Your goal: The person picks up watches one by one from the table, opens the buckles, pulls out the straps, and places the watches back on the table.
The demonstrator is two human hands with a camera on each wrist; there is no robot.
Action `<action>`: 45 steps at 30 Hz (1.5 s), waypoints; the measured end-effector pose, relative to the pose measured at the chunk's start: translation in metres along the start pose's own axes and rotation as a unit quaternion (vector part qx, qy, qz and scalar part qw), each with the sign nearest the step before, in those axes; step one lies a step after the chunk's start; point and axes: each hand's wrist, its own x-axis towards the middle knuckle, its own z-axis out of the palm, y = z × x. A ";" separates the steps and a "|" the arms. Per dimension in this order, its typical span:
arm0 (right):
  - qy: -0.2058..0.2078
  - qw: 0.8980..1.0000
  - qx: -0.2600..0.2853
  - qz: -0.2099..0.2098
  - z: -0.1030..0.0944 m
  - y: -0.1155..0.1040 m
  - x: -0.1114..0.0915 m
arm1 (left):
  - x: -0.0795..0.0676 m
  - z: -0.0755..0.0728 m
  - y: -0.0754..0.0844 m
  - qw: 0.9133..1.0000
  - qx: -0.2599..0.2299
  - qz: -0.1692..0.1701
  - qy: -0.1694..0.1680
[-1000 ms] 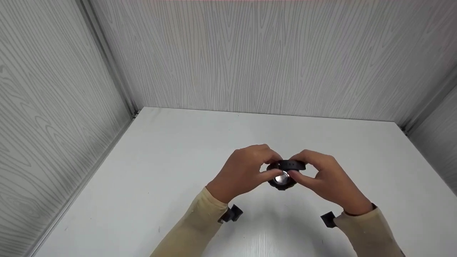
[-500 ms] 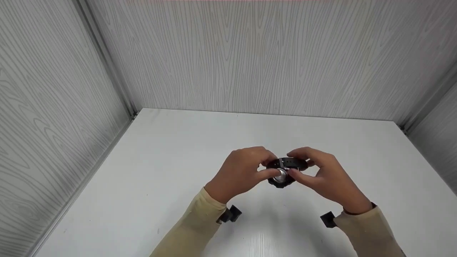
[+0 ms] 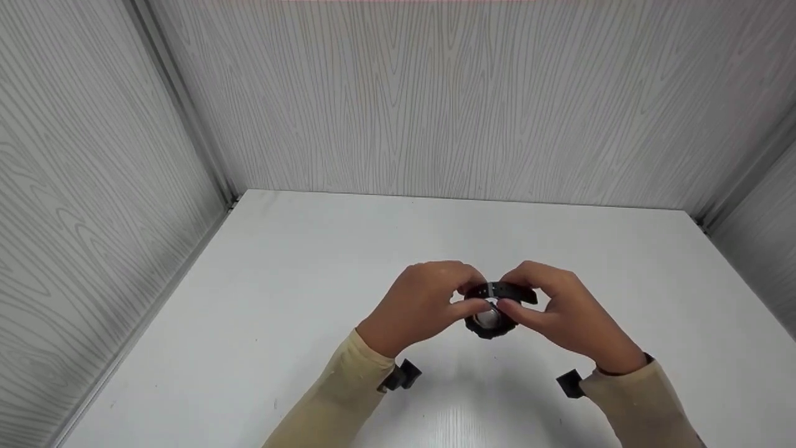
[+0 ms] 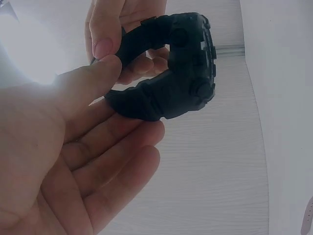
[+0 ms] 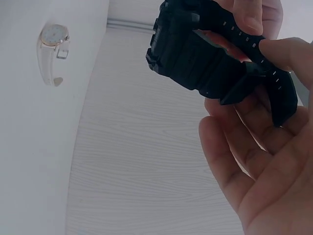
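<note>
The left hand (image 3: 420,305) and right hand (image 3: 569,317) both pinch the strap (image 3: 516,292) of 1 black watch (image 3: 489,321), its case on the near side, held above the white table (image 3: 311,267) slightly right of the middle. Small black blocks (image 3: 410,373) jut from the 2 beige sleeves (image 3: 333,392), and wood-grain walls (image 3: 398,99) rise left, right and far. In the right wrist view, a pale-strapped watch (image 5: 53,36) lies at the left on a white surface (image 5: 39,147).
</note>
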 end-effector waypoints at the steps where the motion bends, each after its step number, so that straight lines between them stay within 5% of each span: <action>1: 0.000 1.000 0.000 -0.001 0.000 0.000 0.000 | 0.000 0.000 0.000 1.000 0.000 -0.001 0.001; 11: 0.016 1.000 0.003 -0.005 -0.001 0.003 0.000 | 0.000 0.000 -0.001 1.000 0.006 -0.002 0.016; 22: 0.055 0.998 0.019 0.001 -0.002 -0.001 0.001 | 0.002 -0.002 -0.002 0.998 -0.065 -0.001 0.017; 33: 0.060 0.993 0.027 0.099 -0.005 -0.003 0.001 | 0.001 -0.002 -0.005 0.999 -0.040 -0.005 0.025; 39: 0.070 0.995 0.030 0.064 -0.002 -0.004 0.002 | 0.002 -0.001 -0.005 0.992 -0.122 -0.025 -0.001; 45: 0.064 0.997 0.043 0.014 0.002 -0.004 0.001 | 0.001 0.000 -0.003 0.990 -0.137 0.014 -0.008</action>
